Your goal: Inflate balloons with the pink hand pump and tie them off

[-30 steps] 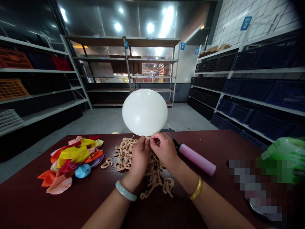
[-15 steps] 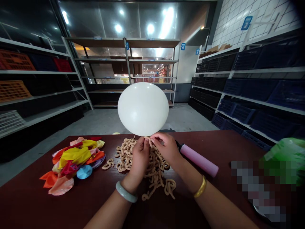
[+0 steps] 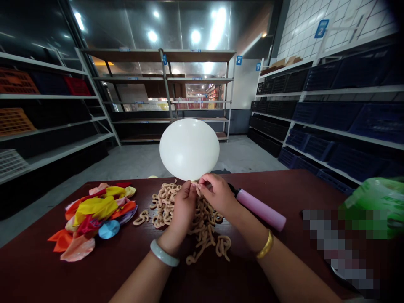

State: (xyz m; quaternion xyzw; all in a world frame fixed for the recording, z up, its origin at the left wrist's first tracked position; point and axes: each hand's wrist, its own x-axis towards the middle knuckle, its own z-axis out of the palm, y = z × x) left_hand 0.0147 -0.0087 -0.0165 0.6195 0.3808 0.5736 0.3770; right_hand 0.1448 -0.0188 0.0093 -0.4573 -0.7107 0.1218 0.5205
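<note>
Dark red table (image 3: 78, 282), lower frame, bearing tan curled strands (image 3: 166, 197) below centre, limp colored balloons (image 3: 96, 208) at left and a pink cylindrical pump (image 3: 261, 209) right of centre. Left hand (image 3: 184, 205): thumb and fingers narrowed on the neck of the white balloon (image 3: 189, 148). Right hand (image 3: 217, 194): fingertips pinched at the same neck. The inflated balloon occupies mid-frame, just beyond the hands; it should be very light, springy, rather slippery and easily burst, its soft neck offering the safest hold. Metal shelving (image 3: 198, 56), upper centre, stands behind.
</note>
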